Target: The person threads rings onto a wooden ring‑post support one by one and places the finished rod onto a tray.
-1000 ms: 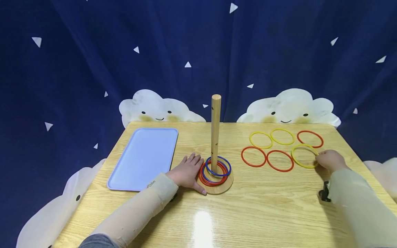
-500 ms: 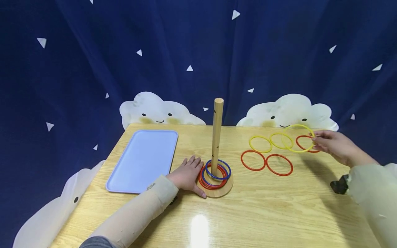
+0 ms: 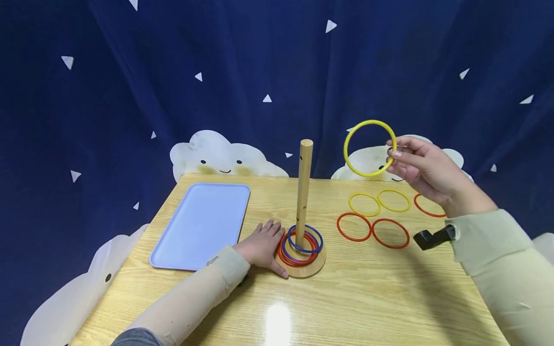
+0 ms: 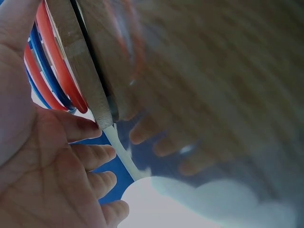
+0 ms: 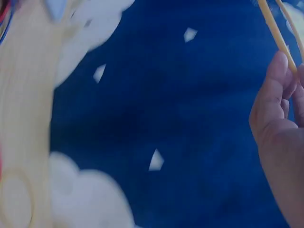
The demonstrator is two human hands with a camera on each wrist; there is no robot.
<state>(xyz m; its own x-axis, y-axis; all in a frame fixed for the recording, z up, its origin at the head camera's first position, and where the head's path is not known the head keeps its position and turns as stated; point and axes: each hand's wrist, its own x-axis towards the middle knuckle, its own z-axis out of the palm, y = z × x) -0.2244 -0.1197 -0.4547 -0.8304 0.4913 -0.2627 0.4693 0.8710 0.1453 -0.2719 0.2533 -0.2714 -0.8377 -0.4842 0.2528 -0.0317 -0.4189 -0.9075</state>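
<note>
My right hand [image 3: 426, 166] pinches a yellow ring [image 3: 347, 150] by its right side, held up above the back of the table. In the right wrist view thumb and fingers meet on the yellow ring [image 5: 271, 23]. A wooden post [image 3: 304, 187] stands upright on a round wooden base [image 3: 309, 271]. Red rings [image 3: 283, 257] and blue rings [image 3: 321, 239] lie around the foot of the post. My left hand [image 3: 261, 247] rests with spread fingers against the base's left side. In the left wrist view the left hand's fingers [image 4: 97, 156] extend at the base's edge [image 4: 80, 61].
Two yellow rings [image 3: 365, 215] and several red rings [image 3: 391, 247] lie flat on the table's right half. A light blue tray [image 3: 203, 226] lies to the left. A dark blue curtain [image 3: 242, 48] with white clouds hangs behind the table [image 3: 346, 307].
My right hand has lifted the yellow ring off the table and carried it up and to the left. The left hand stays at the base.
</note>
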